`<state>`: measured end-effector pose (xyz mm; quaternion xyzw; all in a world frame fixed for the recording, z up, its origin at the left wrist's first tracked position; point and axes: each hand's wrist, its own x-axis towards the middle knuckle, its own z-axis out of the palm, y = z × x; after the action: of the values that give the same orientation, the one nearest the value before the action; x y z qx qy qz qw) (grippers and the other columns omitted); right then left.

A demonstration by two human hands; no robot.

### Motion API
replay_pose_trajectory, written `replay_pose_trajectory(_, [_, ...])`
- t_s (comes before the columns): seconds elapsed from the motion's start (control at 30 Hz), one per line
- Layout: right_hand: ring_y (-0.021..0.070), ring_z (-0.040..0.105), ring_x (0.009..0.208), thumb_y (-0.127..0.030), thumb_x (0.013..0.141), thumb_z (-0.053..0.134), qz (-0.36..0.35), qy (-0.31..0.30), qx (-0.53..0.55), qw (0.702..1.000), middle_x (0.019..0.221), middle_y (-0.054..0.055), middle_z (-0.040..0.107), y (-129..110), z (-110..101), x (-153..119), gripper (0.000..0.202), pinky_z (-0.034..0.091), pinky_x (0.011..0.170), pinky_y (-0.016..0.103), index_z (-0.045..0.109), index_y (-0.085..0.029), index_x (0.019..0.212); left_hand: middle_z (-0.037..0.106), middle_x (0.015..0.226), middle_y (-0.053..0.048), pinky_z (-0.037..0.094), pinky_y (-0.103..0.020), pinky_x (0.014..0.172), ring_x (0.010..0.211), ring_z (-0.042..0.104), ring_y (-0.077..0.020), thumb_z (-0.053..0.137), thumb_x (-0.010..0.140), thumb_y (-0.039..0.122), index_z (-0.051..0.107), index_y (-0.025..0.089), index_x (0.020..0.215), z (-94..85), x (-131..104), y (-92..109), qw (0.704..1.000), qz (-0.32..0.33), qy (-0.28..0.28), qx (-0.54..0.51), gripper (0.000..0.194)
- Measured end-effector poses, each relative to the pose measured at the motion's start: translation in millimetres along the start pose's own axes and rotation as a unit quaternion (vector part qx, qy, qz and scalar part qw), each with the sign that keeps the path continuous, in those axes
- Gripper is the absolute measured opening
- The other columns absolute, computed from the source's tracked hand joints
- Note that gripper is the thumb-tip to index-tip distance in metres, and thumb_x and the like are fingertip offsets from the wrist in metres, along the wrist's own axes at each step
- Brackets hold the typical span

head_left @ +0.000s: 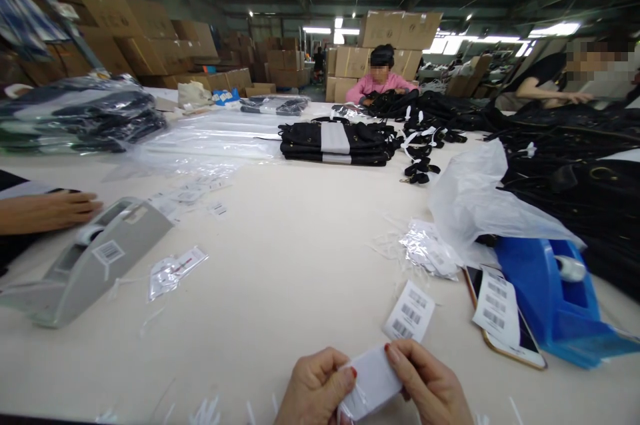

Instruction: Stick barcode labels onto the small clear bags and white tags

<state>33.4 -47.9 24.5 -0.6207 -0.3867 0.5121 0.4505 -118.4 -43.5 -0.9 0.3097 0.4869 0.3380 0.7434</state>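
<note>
Low in the head view, a small white card in a clear sleeve [373, 381] is held between both hands. My left hand [317, 388] pinches its left side between thumb and fingers. My right hand [430, 381] grips its upper right corner with thumb and forefinger. Just above the card lies a white sheet of barcode labels [410, 311]. Another barcode strip [498, 308] rests on a phone [531, 348] to the right. A pile of clear-sleeved tags [430, 250] sits farther up.
A blue tape dispenser [545, 298] stands right, a grey one [107, 261] left, near another person's hand [75, 210]. Stacked black bags [337, 139] lie mid-table. Plastic film [475, 198] and black bags [575, 191] cover the right side. A person in pink [373, 86] sits opposite.
</note>
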Motion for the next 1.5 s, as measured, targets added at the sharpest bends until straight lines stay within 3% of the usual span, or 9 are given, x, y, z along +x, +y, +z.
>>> replay_pose_trajectory(0.3, [0.0105,0.040,0.048,-0.056,0.064,0.057,0.023,0.054,0.013,0.998,0.051,-0.004,0.046,26.3,10.5,8.6,0.038,0.033,0.044,0.020,0.056,-0.018,0.062,0.048,0.035,0.005,0.019,-0.016,0.031,0.027,0.031,-0.0042,0.053,0.061,0.054,0.044,0.017,0.057,-27.1,-2.1,23.6,0.984,-0.057,-0.004,0.167,0.038])
replay_pose_trajectory(0.47, [0.0121,0.042,0.048,-0.057,0.070,0.049,-0.027,0.042,-0.107,0.993,0.050,-0.003,0.047,35.0,11.1,14.0,0.039,0.036,0.044,0.022,0.057,-0.019,0.065,0.045,0.037,0.006,0.024,-0.018,0.037,0.033,0.035,-0.0066,0.045,0.068,0.040,0.043,0.018,0.056,-47.3,-3.5,46.2,0.934,-0.057,0.047,0.348,0.025])
replay_pose_trajectory(0.73, [0.0155,0.054,0.054,-0.051,0.078,0.042,-0.106,0.052,-0.257,0.959,0.059,0.001,0.059,39.9,15.1,16.5,0.035,0.042,0.052,0.023,0.057,-0.021,0.068,0.062,0.069,-0.005,0.037,-0.029,0.060,0.067,0.056,-0.0198,0.038,0.079,0.024,0.056,0.017,0.072,-54.2,-9.2,48.6,0.683,0.029,0.115,0.720,0.021])
replay_pose_trajectory(0.87, [0.0154,0.053,0.053,-0.050,0.080,0.041,-0.134,0.071,-0.268,0.951,0.058,0.001,0.058,42.8,21.5,15.5,0.034,0.040,0.053,0.025,0.055,-0.022,0.066,0.059,0.097,-0.011,0.036,-0.037,0.075,0.091,0.051,-0.0239,0.037,0.079,0.013,0.053,0.015,0.102,-56.2,-5.6,29.0,0.556,0.333,0.167,0.743,0.028])
replay_pose_trajectory(1.0, [0.0146,0.051,0.053,-0.052,0.079,0.041,-0.136,0.105,-0.228,0.959,0.058,0.000,0.056,39.6,18.1,10.5,0.035,0.040,0.055,0.025,0.054,-0.021,0.069,0.059,0.089,-0.005,0.032,-0.034,0.081,0.089,0.049,-0.0179,0.033,0.086,0.014,0.055,0.017,0.095,-60.4,11.3,10.9,0.479,0.560,0.022,0.675,0.024])
replay_pose_trajectory(1.17, [0.0147,0.052,0.056,-0.057,0.065,0.057,-0.066,0.287,-0.206,0.933,0.077,0.003,0.057,25.4,-17.6,18.7,0.047,0.042,0.053,0.027,0.051,-0.020,0.093,0.059,0.082,-0.006,0.033,-0.032,0.072,0.080,0.049,-0.0167,0.030,0.087,0.016,0.055,0.017,0.093,-66.9,25.9,-5.4,0.506,0.582,0.019,0.636,0.026])
replay_pose_trajectory(1.3, [0.0186,0.058,0.067,-0.054,0.058,0.065,-0.027,0.210,-0.052,0.976,0.073,0.001,0.062,16.9,-35.6,37.5,0.061,0.048,0.061,0.029,0.042,-0.019,0.102,0.060,0.078,-0.005,0.035,-0.030,0.067,0.075,0.049,-0.0166,0.034,0.084,0.017,0.056,0.019,0.089,-67.7,24.0,-4.2,0.541,0.580,0.020,0.608,0.022])
replay_pose_trajectory(1.4, [0.0166,0.059,0.070,-0.046,0.059,0.069,-0.059,0.176,0.058,0.981,0.067,-0.003,0.062,7.8,-27.0,35.7,0.057,0.048,0.067,0.027,0.041,-0.022,0.101,0.061,0.087,-0.005,0.039,-0.030,0.075,0.084,0.051,-0.0172,0.039,0.081,0.015,0.055,0.019,0.098,-54.4,15.1,9.1,0.636,0.522,0.011,0.569,0.024])
replay_pose_trajectory(1.5, [0.0148,0.060,0.068,-0.040,0.058,0.072,-0.069,0.158,0.126,0.977,0.066,-0.004,0.063,-1.6,-7.1,16.4,0.055,0.048,0.065,0.025,0.043,-0.023,0.102,0.059,0.103,-0.008,0.041,-0.031,0.082,0.095,0.050,-0.0195,0.053,0.072,0.017,0.051,0.017,0.109,-25.3,7.4,27.2,0.786,0.422,0.030,0.450,0.037])
